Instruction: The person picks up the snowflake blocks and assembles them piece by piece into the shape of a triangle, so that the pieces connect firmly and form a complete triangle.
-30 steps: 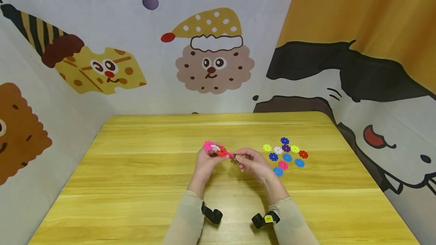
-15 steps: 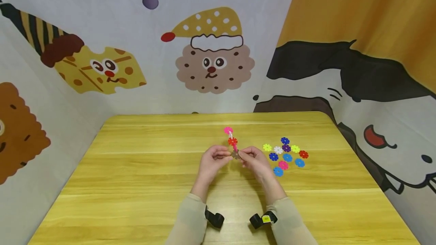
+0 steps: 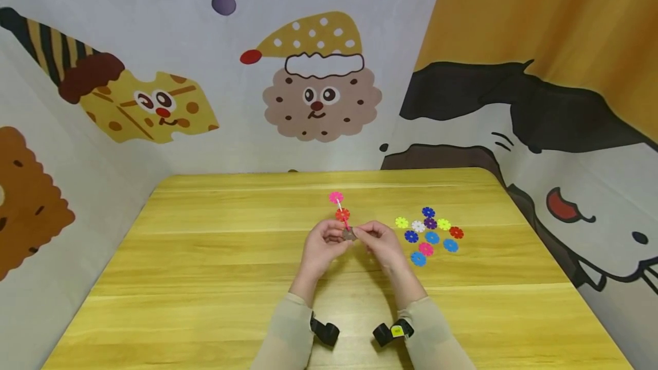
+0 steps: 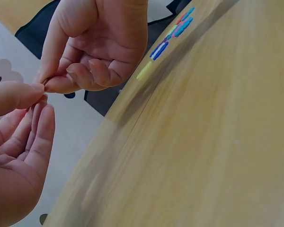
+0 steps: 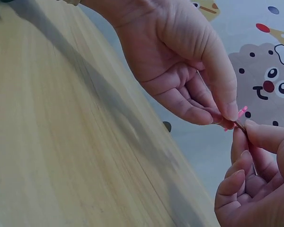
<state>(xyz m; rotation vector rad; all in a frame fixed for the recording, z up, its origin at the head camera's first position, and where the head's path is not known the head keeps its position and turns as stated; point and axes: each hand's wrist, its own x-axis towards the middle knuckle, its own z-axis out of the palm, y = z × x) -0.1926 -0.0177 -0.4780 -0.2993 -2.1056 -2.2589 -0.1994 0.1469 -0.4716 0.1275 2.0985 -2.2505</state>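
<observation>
My left hand (image 3: 323,244) and right hand (image 3: 382,243) meet above the middle of the table, both pinching a brown snowflake building disc (image 3: 348,234) between thumb and fingers. From it a chain of slotted discs extends away from me: a deep pink disc (image 3: 346,223) seen edge-on, a red disc (image 3: 342,214), a thin white one (image 3: 338,205) and a bright pink disc (image 3: 336,197) at the far end. The right wrist view catches the brown disc (image 5: 241,126) edge-on between both sets of fingertips. Fingers hide most of the chain in the wrist views.
Right of my hands, several loose snowflake discs lie flat on the wooden table (image 3: 205,256), among them a yellow disc (image 3: 401,222), a purple disc (image 3: 430,224), a red disc (image 3: 456,233) and a light blue disc (image 3: 418,258). A cartoon-printed curtain (image 3: 236,107) hangs behind the table.
The chain has swung from lying across my left hand to pointing away from me. My left hand has shifted its hold to the brown disc, which my right hand keeps pinching.
</observation>
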